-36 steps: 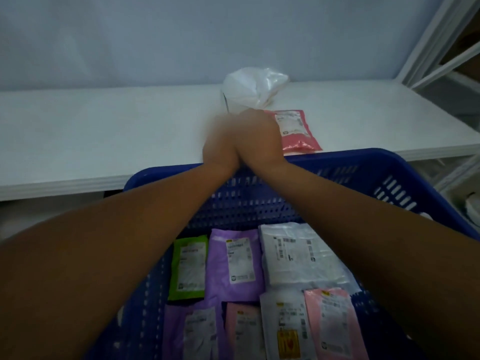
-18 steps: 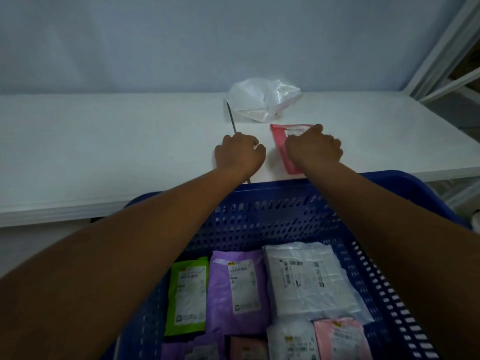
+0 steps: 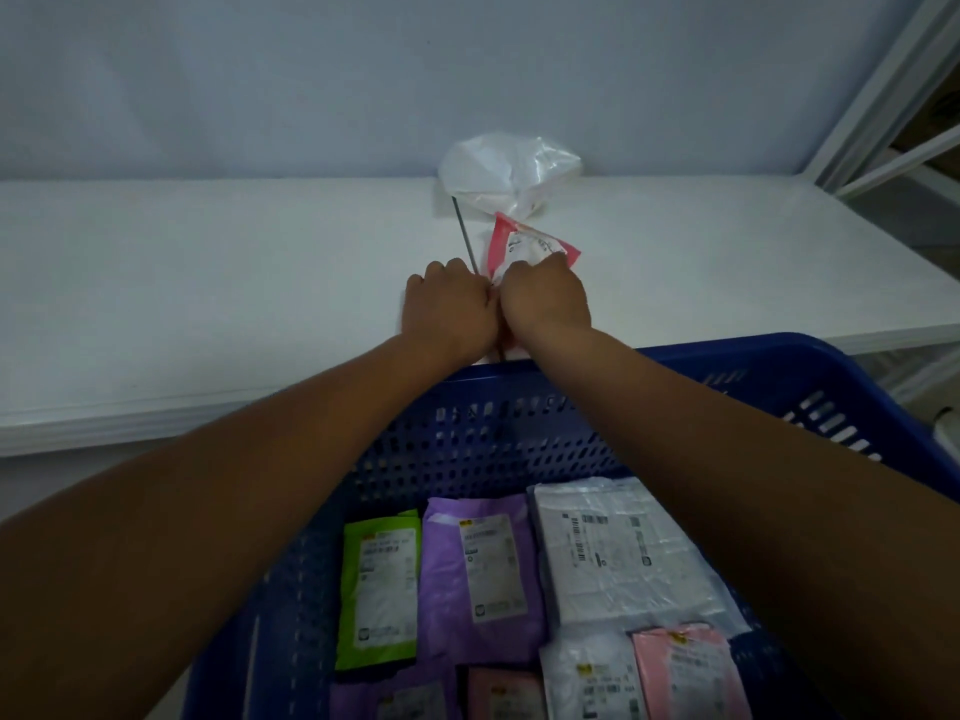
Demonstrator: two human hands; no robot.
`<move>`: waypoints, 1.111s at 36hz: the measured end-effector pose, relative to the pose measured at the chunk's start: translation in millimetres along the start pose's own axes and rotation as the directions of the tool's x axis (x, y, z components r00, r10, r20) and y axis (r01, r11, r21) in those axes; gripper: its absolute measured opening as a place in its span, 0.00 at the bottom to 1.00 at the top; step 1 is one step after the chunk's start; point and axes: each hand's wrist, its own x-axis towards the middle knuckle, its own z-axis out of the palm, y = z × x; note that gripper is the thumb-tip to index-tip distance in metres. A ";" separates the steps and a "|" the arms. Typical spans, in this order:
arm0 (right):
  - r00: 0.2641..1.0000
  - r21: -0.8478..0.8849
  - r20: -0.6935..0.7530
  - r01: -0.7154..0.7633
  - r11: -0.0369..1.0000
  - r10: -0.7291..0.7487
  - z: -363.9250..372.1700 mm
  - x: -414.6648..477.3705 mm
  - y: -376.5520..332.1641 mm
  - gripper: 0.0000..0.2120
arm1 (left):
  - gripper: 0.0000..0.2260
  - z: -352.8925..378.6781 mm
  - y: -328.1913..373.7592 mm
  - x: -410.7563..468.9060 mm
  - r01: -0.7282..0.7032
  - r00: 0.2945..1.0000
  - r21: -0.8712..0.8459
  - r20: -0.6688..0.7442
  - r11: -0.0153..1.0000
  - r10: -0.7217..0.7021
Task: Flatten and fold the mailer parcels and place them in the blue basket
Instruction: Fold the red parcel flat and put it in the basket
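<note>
A red mailer parcel with a white label lies on the white table, its far end tipped upward. My left hand and my right hand sit side by side on its near end, fingers curled around it. The blue basket stands below the table's front edge, under my forearms. It holds several flat mailers: a green one, a purple one, a white one and a pink one.
A crumpled clear plastic bag sits at the back of the table by the wall. A thin dark rod lies on the table just left of the red mailer. A white shelf frame stands at the right.
My hands were apart half a second ago, the right one pressing the red mailer flat. Now both have come together on its near end and its far end has lifted.
</note>
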 end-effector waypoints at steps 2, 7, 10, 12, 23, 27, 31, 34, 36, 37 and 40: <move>1.000 0.051 0.006 0.007 0.999 -0.008 4.6 -5.7 -3.4 0.24 | 0.18 -13.0 -8.6 -6.1 -0.005 0.999 -0.012 0.048 1.000 0.005; 0.996 0.090 -0.006 0.093 0.992 -0.093 14.8 -19.9 -13.2 0.20 | 0.32 -46.2 -31.4 -14.3 0.023 0.970 -0.091 0.245 0.996 0.000; 0.996 0.073 0.006 0.092 0.993 -0.093 23.6 -25.9 -18.7 0.21 | 0.51 -60.0 -40.0 -26.8 -0.125 0.967 0.095 0.235 0.988 0.100; 0.996 0.044 0.013 0.092 0.995 -0.093 30.6 -30.2 -22.2 0.21 | 0.52 -62.1 -47.0 -32.1 -0.150 0.964 0.127 0.241 0.981 0.116; 0.722 -0.605 -0.043 0.531 0.593 -0.691 34.5 -42.2 -16.7 0.15 | 0.50 -85.7 -95.0 -36.6 -0.159 0.900 -0.048 0.403 0.986 0.165; 0.690 -0.527 0.064 0.637 0.563 -0.721 40.1 -39.2 -13.8 0.20 | 0.46 -87.2 -107.9 -35.6 -0.161 0.909 -0.024 0.385 0.987 0.158; 0.646 -0.443 0.341 0.751 0.490 -0.683 44.9 -36.8 -8.9 0.28 | 0.35 -90.3 -113.1 -35.7 -0.117 0.900 -0.109 0.410 0.987 0.152; 0.561 -0.417 0.572 0.827 0.377 -0.598 41.4 -31.5 -1.8 0.42 | 0.33 -93.9 -118.3 -37.1 -0.120 0.877 -0.129 0.451 0.984 0.166; 0.559 -0.418 0.595 0.829 0.371 -0.578 35.9 -25.1 0.5 0.45 | 0.37 -94.4 -123.2 -37.5 -0.121 0.869 -0.128 0.466 0.984 0.168; 0.578 -0.412 0.581 0.816 0.405 -0.573 33.3 -21.1 0.0 0.45 | 0.39 -94.9 -125.4 -37.9 -0.121 0.867 -0.119 0.470 0.985 0.163; 0.627 -0.411 0.572 0.777 0.476 -0.530 25.5 -10.8 -5.4 0.42 | 0.42 -94.3 -131.2 -37.3 -0.116 0.871 -0.096 0.469 0.989 0.148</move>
